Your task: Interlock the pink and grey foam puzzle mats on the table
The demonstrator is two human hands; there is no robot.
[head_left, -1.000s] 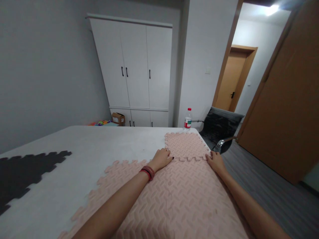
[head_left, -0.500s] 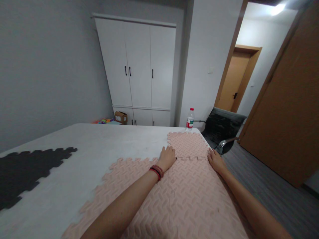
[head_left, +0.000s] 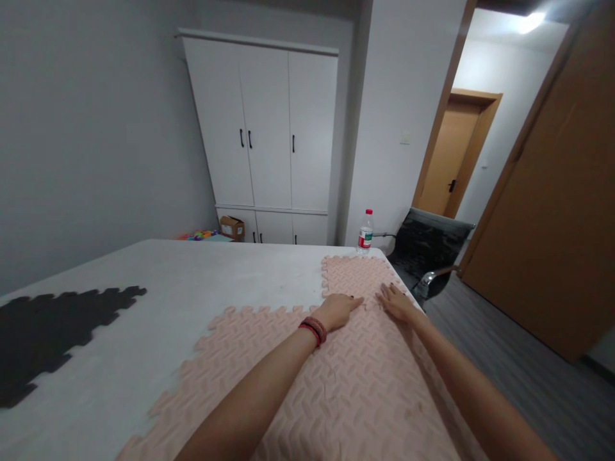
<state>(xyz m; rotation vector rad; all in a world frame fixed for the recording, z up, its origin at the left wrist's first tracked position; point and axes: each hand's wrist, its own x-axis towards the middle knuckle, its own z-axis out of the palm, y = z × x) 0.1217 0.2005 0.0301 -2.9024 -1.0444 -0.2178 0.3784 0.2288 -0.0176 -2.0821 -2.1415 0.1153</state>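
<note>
A pink foam mat made of interlocking tiles (head_left: 259,346) covers the near part of the white table. Its farthest tile (head_left: 353,272) meets the nearer ones along a jigsaw seam. My left hand (head_left: 337,310) rests on the mat by that seam, index finger stretched along it and the other fingers mostly hidden. My right hand (head_left: 398,303) lies with fingers spread over the seam, near the table's right edge. Neither hand grips anything. Red cords circle my left wrist.
Dark grey foam tiles (head_left: 62,333) lie at the left of the white table (head_left: 192,275). A water bottle (head_left: 366,232) with a red cap stands at the far right corner. Beyond the right edge is a black chair (head_left: 425,250). A cardboard box (head_left: 232,227) sits by the white cabinet.
My left hand has moved right along the seam, its index finger now extended. My right hand has moved left from the mat's edge onto the seam, bringing both hands closer together.
</note>
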